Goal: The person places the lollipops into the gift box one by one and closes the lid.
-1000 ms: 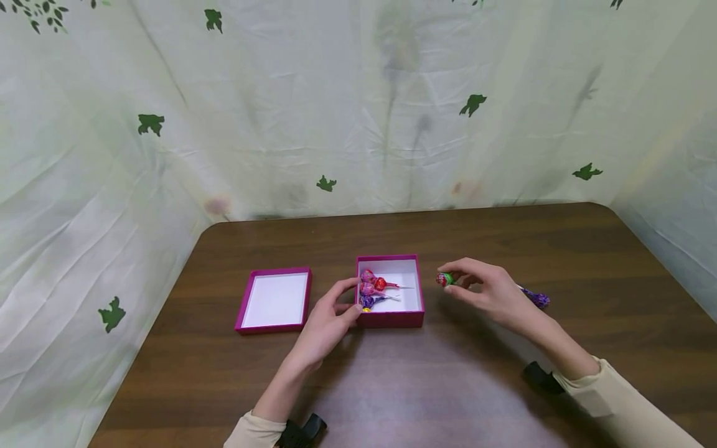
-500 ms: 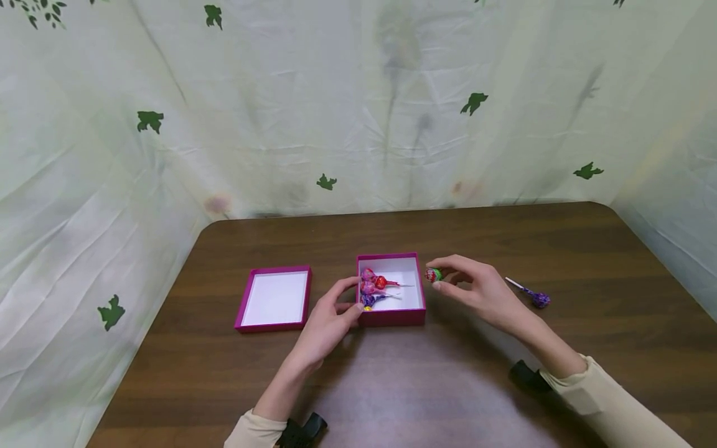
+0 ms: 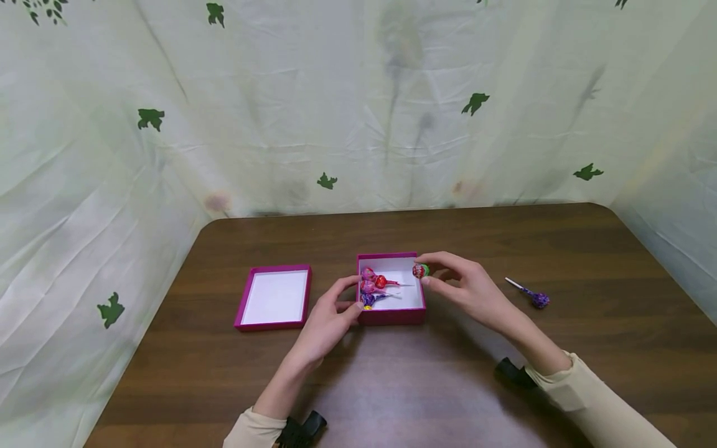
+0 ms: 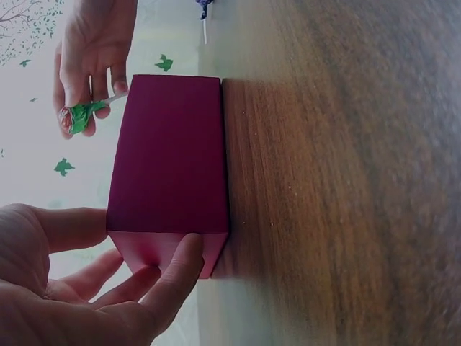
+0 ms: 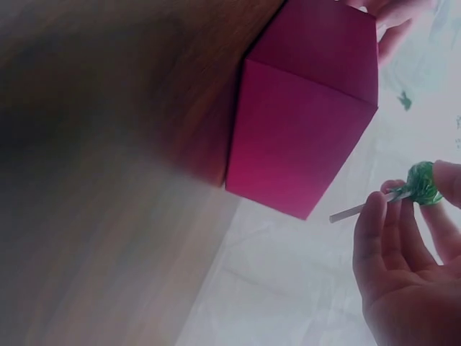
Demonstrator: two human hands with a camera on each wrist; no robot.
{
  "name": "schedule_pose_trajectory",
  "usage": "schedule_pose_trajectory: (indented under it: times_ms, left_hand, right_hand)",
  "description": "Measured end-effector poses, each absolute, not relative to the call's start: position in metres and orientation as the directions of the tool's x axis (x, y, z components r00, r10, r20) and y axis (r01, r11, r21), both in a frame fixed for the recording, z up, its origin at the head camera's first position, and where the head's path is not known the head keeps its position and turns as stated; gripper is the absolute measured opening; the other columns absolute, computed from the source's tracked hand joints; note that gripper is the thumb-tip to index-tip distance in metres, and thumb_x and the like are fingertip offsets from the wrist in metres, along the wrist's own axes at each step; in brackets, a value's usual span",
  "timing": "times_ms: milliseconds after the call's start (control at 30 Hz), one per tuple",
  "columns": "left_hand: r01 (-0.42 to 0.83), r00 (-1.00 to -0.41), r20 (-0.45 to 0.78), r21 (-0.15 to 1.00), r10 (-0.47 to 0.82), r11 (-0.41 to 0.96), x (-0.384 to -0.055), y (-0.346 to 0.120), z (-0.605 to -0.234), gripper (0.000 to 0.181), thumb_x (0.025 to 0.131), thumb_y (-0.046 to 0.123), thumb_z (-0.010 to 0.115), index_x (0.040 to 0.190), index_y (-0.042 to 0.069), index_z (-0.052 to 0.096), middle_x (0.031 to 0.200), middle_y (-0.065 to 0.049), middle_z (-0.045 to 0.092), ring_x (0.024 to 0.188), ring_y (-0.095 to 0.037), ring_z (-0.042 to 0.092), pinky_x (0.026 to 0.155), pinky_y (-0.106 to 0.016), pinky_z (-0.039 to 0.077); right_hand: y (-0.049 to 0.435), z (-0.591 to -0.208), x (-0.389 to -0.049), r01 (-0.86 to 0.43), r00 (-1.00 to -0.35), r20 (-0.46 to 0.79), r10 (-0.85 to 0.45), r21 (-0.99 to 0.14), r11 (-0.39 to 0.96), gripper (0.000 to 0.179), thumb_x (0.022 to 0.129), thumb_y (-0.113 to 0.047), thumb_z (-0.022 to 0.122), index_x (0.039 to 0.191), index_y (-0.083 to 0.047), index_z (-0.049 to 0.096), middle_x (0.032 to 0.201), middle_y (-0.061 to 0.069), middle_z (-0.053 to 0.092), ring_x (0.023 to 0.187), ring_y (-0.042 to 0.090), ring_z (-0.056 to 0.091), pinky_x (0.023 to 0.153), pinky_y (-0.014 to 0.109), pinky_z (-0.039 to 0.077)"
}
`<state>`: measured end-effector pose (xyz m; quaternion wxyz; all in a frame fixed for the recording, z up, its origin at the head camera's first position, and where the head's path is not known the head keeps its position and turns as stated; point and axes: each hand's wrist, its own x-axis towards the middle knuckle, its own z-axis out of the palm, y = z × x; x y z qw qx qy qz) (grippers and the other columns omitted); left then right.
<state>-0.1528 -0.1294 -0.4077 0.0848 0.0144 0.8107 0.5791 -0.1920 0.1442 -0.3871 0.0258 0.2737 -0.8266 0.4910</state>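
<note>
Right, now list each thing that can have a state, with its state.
Box: open
Lid: off, inside facing up
Lollipops in box: wrapped, lying down
Green lollipop: wrapped, held up
Purple lollipop on table: wrapped, lying down
Left hand: touching the box
Right hand: holding the green lollipop

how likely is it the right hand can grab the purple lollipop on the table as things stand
Probably not straight away: the right hand pinches the green-wrapped lollipop, so it looks occupied. The way itself seems free, with nothing covering the purple lollipop on the table.
</note>
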Motion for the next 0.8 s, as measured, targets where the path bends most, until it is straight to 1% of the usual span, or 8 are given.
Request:
schedule_pose_trajectory:
  times_ms: [200,333,433,500,600,700,800]
  left_hand:
    - [-0.079,-0.984,-0.126,0.941,0.123,0.329,-0.153,-0.129,-0.408,0.047,0.096,0.011,0.060,0.142,0.018,0.050,0.141,-0.010,0.049,0.110,-0.029,0.062,0.081,-0.041,0.055]
    - [-0.082,-0.984,-0.129,0.939,0.120,0.335,-0.153,-0.129,-0.407,0.047,0.096,0.012,0.060,0.142,0.018,0.050,0.142,-0.010,0.049,0.110,-0.029,0.061,0.081,-0.041,0.055]
    - [-0.086,-0.985,-0.132,0.936,0.115,0.341,-0.153,-0.129,-0.407,0.048,0.096,0.013,0.060,0.142,0.019,0.050,0.142,-0.009,0.048,0.111,-0.030,0.061,0.081,-0.042,0.055]
    - [-0.088,-0.984,-0.135,0.935,0.113,0.344,-0.153,-0.129,-0.406,0.048,0.096,0.013,0.060,0.142,0.019,0.050,0.143,-0.009,0.048,0.112,-0.030,0.060,0.082,-0.041,0.055]
    - [-0.085,-0.985,-0.131,0.936,0.113,0.343,-0.153,-0.129,-0.406,0.048,0.096,0.014,0.060,0.142,0.019,0.050,0.143,-0.009,0.048,0.113,-0.030,0.060,0.081,-0.041,0.055]
    - [-0.080,-0.986,-0.124,0.941,0.115,0.329,-0.153,-0.129,-0.407,0.048,0.096,0.013,0.061,0.142,0.019,0.050,0.143,-0.010,0.048,0.112,-0.030,0.061,0.081,-0.042,0.055]
    - [-0.071,-0.986,-0.114,0.946,0.120,0.317,-0.152,-0.130,-0.407,0.048,0.096,0.012,0.061,0.142,0.018,0.051,0.143,-0.012,0.048,0.111,-0.030,0.061,0.081,-0.043,0.055]
  right_hand:
    - [0.136,-0.385,-0.193,-0.484,-0.842,0.316,-0.438,-0.801,0.352,0.029,0.094,-0.022,0.068,0.122,-0.026,0.064,0.112,-0.009,0.066,0.092,0.013,0.065,0.083,0.034,0.052]
    - [0.130,-0.383,-0.194,-0.474,-0.845,0.315,-0.433,-0.816,0.331,0.030,0.095,-0.023,0.068,0.124,-0.026,0.064,0.115,-0.008,0.066,0.092,0.017,0.067,0.081,0.036,0.053]
    - [0.122,-0.376,-0.191,-0.449,-0.853,0.295,-0.431,-0.836,0.316,0.032,0.095,-0.017,0.067,0.126,-0.019,0.063,0.118,-0.002,0.065,0.093,0.024,0.067,0.082,0.039,0.053]
    - [0.118,-0.375,-0.192,-0.443,-0.854,0.292,-0.431,-0.842,0.306,0.033,0.094,-0.014,0.068,0.127,-0.016,0.063,0.120,0.000,0.065,0.094,0.024,0.066,0.083,0.039,0.052]
    - [0.113,-0.376,-0.195,-0.446,-0.853,0.296,-0.429,-0.842,0.305,0.032,0.092,-0.014,0.071,0.124,-0.014,0.064,0.116,0.000,0.066,0.093,0.020,0.063,0.082,0.037,0.052]
    - [0.111,-0.384,-0.203,-0.459,-0.845,0.305,-0.440,-0.835,0.304,0.028,0.090,-0.019,0.073,0.117,-0.019,0.066,0.108,-0.004,0.067,0.088,0.020,0.063,0.075,0.037,0.053]
    - [0.107,-0.387,-0.207,-0.478,-0.832,0.298,-0.468,-0.815,0.329,0.025,0.089,-0.019,0.075,0.113,-0.022,0.068,0.102,-0.007,0.068,0.086,0.019,0.064,0.072,0.037,0.053]
